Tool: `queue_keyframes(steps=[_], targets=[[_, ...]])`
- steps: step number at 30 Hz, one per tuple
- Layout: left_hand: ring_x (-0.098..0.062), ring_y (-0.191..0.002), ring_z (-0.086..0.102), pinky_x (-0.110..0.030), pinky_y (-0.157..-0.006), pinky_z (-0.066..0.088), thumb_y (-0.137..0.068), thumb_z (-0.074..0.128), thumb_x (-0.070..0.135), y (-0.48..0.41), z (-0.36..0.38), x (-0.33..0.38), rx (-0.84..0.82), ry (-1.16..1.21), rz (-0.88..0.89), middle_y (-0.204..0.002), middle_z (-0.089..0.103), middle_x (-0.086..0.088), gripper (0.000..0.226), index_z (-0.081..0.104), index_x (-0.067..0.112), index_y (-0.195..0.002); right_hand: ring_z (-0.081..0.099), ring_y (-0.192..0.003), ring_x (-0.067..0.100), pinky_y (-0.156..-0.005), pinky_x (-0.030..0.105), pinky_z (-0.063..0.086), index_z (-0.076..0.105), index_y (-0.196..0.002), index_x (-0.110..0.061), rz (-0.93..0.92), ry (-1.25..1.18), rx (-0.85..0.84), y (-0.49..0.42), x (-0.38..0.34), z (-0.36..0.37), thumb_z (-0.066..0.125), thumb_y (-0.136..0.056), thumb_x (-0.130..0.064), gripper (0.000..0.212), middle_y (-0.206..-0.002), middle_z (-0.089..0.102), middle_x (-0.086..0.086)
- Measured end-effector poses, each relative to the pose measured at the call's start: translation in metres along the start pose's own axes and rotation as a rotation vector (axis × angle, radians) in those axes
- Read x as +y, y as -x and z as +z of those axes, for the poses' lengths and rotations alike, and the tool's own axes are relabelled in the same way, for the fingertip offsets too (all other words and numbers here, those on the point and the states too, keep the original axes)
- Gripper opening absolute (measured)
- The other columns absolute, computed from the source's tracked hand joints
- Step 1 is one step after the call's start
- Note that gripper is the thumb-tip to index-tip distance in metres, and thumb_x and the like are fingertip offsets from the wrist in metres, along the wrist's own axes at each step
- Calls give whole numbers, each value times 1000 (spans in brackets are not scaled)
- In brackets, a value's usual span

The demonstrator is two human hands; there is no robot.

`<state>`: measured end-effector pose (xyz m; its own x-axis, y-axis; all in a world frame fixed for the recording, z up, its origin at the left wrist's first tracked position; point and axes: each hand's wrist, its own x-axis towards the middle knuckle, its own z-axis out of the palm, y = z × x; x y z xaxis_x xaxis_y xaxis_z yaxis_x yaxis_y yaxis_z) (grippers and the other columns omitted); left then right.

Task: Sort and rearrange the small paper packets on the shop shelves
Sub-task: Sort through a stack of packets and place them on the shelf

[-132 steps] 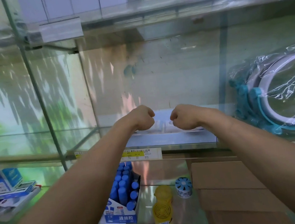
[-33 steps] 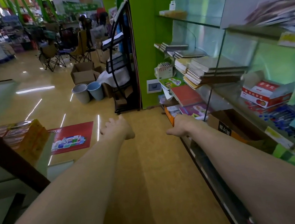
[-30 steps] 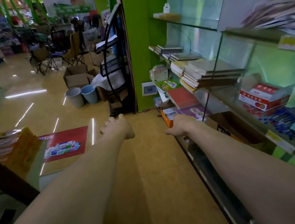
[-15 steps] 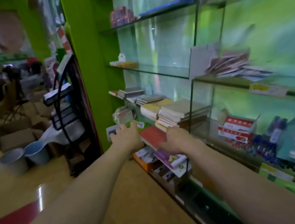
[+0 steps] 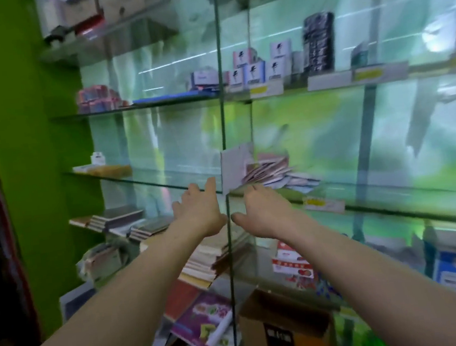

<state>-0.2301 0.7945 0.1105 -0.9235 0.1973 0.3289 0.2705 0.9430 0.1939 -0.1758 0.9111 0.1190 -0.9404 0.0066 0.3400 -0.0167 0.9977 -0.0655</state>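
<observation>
A loose heap of small paper packets [image 5: 270,171], pink and pale blue, lies on a glass shelf [image 5: 394,192] just right of a vertical glass divider [image 5: 223,133]. A white card [image 5: 233,169] stands at the heap's left end. My left hand [image 5: 199,207] is raised left of the divider, fingers spread, holding nothing. My right hand [image 5: 262,211] is raised right of the divider, just below and in front of the packets, fingers apart and empty. The frame is blurred.
Small boxes [image 5: 257,68] stand on the shelf above. Stacks of notebooks [image 5: 202,258] fill the lower left shelves, a red and white box [image 5: 292,262] sits lower right, and a brown carton [image 5: 284,328] stands on the floor. A green pillar [image 5: 27,139] bounds the left.
The view has swung from the shop aisle to the glass shelves. Both hands have risen from low, loosely closed positions to the packet shelf, and their fingers have spread.
</observation>
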Motion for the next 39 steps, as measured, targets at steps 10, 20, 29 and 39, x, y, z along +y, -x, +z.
queue_keyframes(steps=[10,20,29,39], targets=[[-35,-126,35,-46,-100,32,-87,60,33,-70,9,50,26,39,217,-138,32,-15,75,15,25,-146,49,-119,33,-93,36,43,49,-127,-5,148,48,96,-53,79,-33,52,-91,-35,47,-130,51,18],[-31,-126,35,-43,-97,32,-90,54,23,-153,43,79,24,4,368,-138,41,-10,58,30,23,-143,53,-116,31,-91,34,45,52,-130,-10,149,41,52,-124,143,-3,46,-91,-8,40,-132,52,13],[-27,-116,52,-39,-94,47,-80,59,18,-194,96,87,-97,262,480,-124,58,-6,42,59,18,-122,45,-129,25,-102,38,42,47,-138,-23,70,77,-33,-158,168,67,45,-86,-2,56,-143,46,7],[-16,-120,54,-31,-99,44,-81,69,35,-231,120,100,-256,545,486,-135,56,-2,58,53,17,-134,52,-111,29,-76,31,43,68,-113,-26,45,72,77,-189,190,90,51,-88,-16,32,-115,61,5]])
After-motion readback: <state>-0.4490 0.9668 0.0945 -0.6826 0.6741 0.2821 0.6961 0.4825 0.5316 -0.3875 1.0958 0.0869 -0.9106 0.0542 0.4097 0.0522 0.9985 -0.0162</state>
